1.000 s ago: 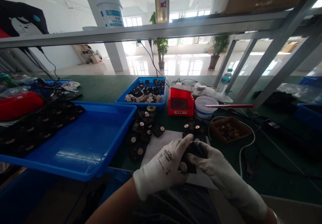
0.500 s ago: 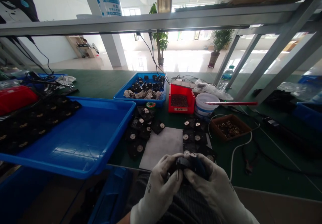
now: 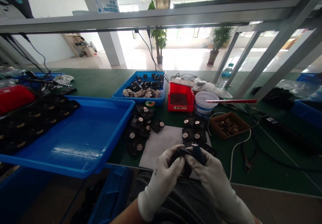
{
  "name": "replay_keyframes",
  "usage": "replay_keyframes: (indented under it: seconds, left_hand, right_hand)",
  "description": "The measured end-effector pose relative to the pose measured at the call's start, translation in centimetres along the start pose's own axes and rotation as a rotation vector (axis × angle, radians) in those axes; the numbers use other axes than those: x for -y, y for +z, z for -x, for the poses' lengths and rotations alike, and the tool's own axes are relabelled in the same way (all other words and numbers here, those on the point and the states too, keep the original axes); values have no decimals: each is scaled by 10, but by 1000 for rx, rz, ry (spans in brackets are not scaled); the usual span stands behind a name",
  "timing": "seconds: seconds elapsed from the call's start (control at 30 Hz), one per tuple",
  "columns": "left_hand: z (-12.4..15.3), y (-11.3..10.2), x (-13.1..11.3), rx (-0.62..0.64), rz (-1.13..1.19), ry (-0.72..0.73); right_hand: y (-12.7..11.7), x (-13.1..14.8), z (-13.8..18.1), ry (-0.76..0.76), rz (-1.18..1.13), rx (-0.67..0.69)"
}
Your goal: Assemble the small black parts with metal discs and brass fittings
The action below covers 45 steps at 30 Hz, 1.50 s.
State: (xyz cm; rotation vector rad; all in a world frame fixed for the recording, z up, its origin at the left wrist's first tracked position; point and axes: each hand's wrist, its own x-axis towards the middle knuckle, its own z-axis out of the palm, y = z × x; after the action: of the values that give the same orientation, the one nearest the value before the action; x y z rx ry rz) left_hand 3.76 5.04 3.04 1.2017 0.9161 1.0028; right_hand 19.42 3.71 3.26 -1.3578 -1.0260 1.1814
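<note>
Both hands wear white gloves and meet just above the bench's front edge. My left hand (image 3: 163,175) is closed on a small black part (image 3: 185,151), thumb pressed on its near side. From the other side, my right hand (image 3: 212,177) grips the same part, and a dark blue piece (image 3: 199,155) shows at its fingers; whether that belongs to the part I cannot tell. Fingers cover much of the part. Black square parts with silver discs (image 3: 191,135) lie just beyond the hands, and more such parts (image 3: 139,147) lie to the left. Between them is a white sheet (image 3: 161,143).
A large blue tray (image 3: 88,133) holds rows of black parts at left. Further back are a blue tray (image 3: 161,100) of black pieces, a red bin (image 3: 180,108) of small brown bits, a white tub (image 3: 205,104) and a cardboard box (image 3: 227,135) of small metal pieces.
The black part has been tilted between my hands, and both hands have shifted slightly upward. The view has moved a little. Parts on the bench lie as before.
</note>
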Motion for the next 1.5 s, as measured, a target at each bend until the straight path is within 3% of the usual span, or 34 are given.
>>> replay_keyframes:
  seconds: [0.13, 0.3, 0.47, 0.6, 0.73, 1.13, 1.27, 1.5]
  left_hand:
    - [6, -2, -6, 97, 108, -50]
    - [12, -4, 4, -50, 193, -207]
    - [11, -3, 9, -100, 221, -198]
    - [11, -10, 1, -19, 101, -113]
    - [10, -22, -10, 29, 59, -134]
    - [10, -22, -1, 40, 259, -192]
    - [9, -23, 3, 20, 343, -206]
    - [9, -21, 9, 11, 264, -143]
  right_hand:
    - [-10, 4, -6, 184, -81, 77]
    - [-16, 1, 0, 298, -229, 87]
    - [-13, -2, 6, 208, -193, 129]
    - [-15, -2, 4, 133, -141, 93]
    - [-17, -3, 3, 94, -73, 74]
    - [-13, -2, 0, 162, -64, 146]
    - [-12, 6, 7, 168, -84, 82]
    - [-1, 6, 13, 148, -117, 61]
